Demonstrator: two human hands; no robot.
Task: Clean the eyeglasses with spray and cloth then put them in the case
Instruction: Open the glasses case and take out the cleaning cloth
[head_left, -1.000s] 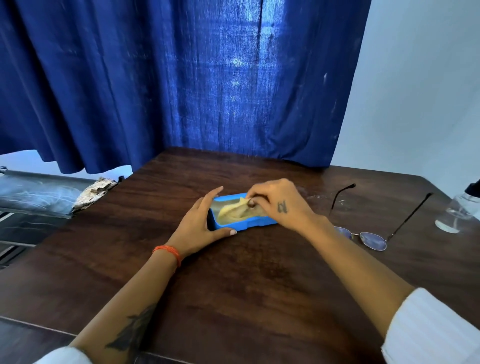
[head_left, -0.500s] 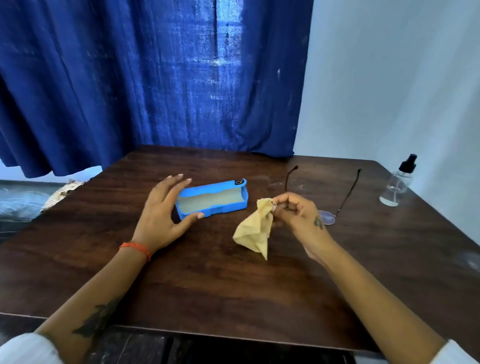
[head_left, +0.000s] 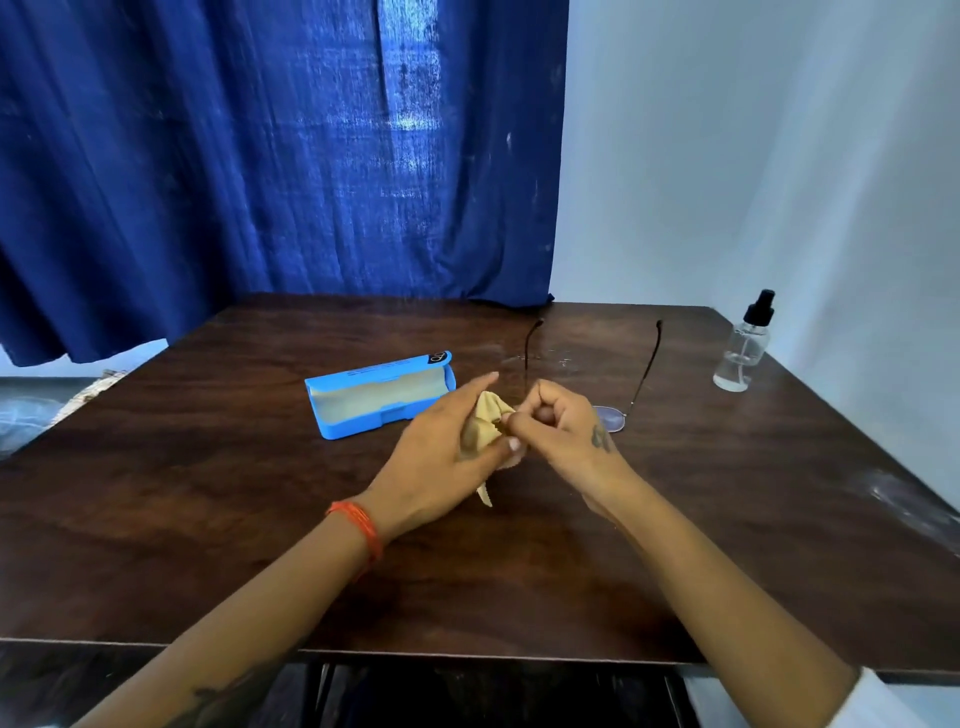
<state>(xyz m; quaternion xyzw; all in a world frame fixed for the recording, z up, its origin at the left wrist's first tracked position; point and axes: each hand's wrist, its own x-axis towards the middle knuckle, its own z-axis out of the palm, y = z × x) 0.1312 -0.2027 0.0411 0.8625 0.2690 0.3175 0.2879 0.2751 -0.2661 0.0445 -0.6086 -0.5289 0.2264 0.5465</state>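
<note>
Cloth (head_left: 480, 427): pinched between left hand (head_left: 441, 447) and right hand (head_left: 563, 426); glasses (head_left: 608, 415) just right of right hand, temples pointing far

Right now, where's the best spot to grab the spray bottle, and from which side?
Grip the spray bottle around its clear body, below the black nozzle, coming from its left with the right hand. It stands upright near the table's right edge, so the open side faces you.

Open blue case (head_left: 382, 395); eyeglasses (head_left: 613, 400) unfolded.
</note>
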